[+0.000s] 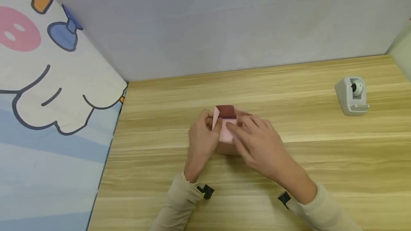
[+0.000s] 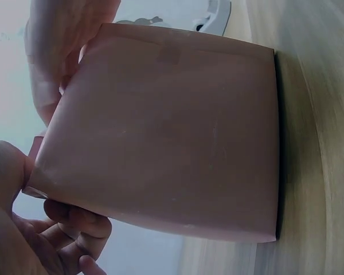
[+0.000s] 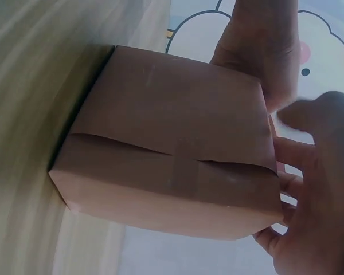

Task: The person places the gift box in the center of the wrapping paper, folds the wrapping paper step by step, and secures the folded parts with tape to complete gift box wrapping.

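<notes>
A pink paper box [image 1: 227, 148] stands on the table, its upper end edged with raised paper flaps; the back flap [image 1: 226, 111] shows a darker red inner side. My left hand [image 1: 203, 134] pinches the left flap [image 1: 216, 116] between thumb and fingers at the top left corner. Across from it, my right hand [image 1: 261, 145] rests at the top right edge, fingers loosely bent and touching the paper, thumb apart from them. The right wrist view shows the box's side [image 3: 178, 109] with a gaping seam held by a strip of clear tape [image 3: 185, 172].
A grey tape dispenser [image 1: 354, 97] stands at the back right of the wood-grain table [image 1: 167, 117]. Behind the table is a pale wall [image 1: 240, 24], and a cartoon-printed sheet [image 1: 57, 152] hangs along the left side. A small black camera mount [image 1: 207, 191] sits by the left wrist.
</notes>
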`<state>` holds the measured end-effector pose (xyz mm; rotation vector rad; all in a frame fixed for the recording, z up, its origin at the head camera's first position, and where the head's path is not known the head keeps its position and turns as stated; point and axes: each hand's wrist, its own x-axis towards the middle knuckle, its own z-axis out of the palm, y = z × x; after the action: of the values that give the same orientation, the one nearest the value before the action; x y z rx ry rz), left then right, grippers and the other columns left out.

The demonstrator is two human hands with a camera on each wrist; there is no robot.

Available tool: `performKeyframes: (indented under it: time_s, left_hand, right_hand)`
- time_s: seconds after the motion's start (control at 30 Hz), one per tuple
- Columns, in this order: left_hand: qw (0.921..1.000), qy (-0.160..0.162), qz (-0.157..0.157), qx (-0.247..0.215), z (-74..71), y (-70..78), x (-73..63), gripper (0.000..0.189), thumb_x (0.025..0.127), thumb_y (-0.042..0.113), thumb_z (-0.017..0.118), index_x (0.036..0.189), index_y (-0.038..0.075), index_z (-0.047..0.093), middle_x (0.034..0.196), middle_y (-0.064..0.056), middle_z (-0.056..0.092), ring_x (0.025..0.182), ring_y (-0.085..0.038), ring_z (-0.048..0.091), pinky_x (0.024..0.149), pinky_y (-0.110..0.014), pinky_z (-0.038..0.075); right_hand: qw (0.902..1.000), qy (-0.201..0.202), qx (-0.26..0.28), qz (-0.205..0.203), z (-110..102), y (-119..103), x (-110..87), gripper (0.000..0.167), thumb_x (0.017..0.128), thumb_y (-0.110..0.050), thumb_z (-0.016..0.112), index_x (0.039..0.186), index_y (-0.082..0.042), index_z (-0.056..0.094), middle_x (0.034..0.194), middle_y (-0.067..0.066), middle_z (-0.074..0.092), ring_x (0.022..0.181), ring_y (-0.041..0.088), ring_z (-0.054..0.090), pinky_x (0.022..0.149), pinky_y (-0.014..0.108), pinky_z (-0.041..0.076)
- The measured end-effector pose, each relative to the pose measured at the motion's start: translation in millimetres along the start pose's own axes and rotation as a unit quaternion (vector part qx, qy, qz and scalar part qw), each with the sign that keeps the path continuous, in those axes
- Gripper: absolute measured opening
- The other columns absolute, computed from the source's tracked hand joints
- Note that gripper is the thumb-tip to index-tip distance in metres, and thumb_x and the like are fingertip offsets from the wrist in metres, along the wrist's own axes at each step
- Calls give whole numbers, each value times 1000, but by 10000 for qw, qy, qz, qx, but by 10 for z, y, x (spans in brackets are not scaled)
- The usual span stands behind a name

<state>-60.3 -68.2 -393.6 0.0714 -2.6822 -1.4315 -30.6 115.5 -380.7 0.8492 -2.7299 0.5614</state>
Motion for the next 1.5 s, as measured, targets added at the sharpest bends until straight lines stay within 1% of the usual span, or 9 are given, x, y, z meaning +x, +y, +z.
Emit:
performKeyframes:
  time_s: [0.17,0.27,0.4,0.5,0.63,0.73,0.9,1.2,1.5]
  left_hand:
    - [9997,-192,77,-145,-14,-28,-8,9,96,19,70,96,11,66,66,2,59,58,-9,47,55,-23,35]
    - [9960,-750,333,-354,-87,-82,-16,18,98,22,68,110,8,67,74,-2,61,66,-11,51,60,-23,40]
    - [9750,-2007,717,-628,-227,-179,-44,54,97,23,72,144,8,51,110,-7,65,97,-17,59,83,-32,50]
    - [9601,-2506,1215,-271,-231,-257,-78,89,89,22,83,159,7,30,136,-14,50,120,-25,47,99,-41,44]
    - [9617,-2376,1366,-30,-136,-297,-96,104,81,13,89,158,0,20,146,-22,35,130,-33,38,111,-49,40]
    - [9666,-2337,947,-453,-112,-276,-81,102,80,8,89,157,3,22,151,-19,40,134,-33,48,114,-52,43]
    - [9624,-2452,652,-975,-125,-275,-59,96,82,15,89,156,14,28,149,-10,52,133,-26,57,111,-50,48]
    - [9481,-2709,676,-1522,-151,-313,-61,74,102,26,66,161,14,22,157,-12,43,146,-26,46,118,-56,42]
    - [9725,-1450,179,-1815,71,-202,-161,54,106,20,54,156,7,37,150,-17,56,136,-29,56,113,-51,46]
  right_hand:
    - [9995,106,228,176,26,-18,-30,45,98,-37,70,139,-19,68,118,6,63,125,33,58,93,51,49]
    - [9991,180,326,224,46,-17,-38,43,97,-34,71,138,-19,69,116,5,63,117,32,58,92,50,48]
    - [9987,214,409,195,66,3,-42,42,97,-30,73,138,-19,69,117,5,63,112,31,57,91,50,47]
    - [9988,120,466,105,50,50,-37,46,94,-30,76,139,-19,68,119,6,62,113,31,57,93,50,48]
    - [9986,-95,508,-145,7,133,-22,65,84,-33,87,144,-19,65,130,6,61,121,32,57,97,51,48]
    - [9982,-125,485,-344,5,164,-24,71,81,-26,90,146,-18,62,132,5,60,126,33,56,95,51,49]
    - [9970,-45,615,-460,7,193,-14,60,88,-24,84,144,-17,65,128,6,62,125,33,57,91,49,49]
    - [9923,-116,1198,-294,-5,218,19,42,99,-27,71,140,-18,68,127,6,63,132,32,54,93,46,46]
    - [9890,517,1370,223,96,131,42,30,94,-15,75,123,-16,78,119,6,67,115,30,58,91,48,45]
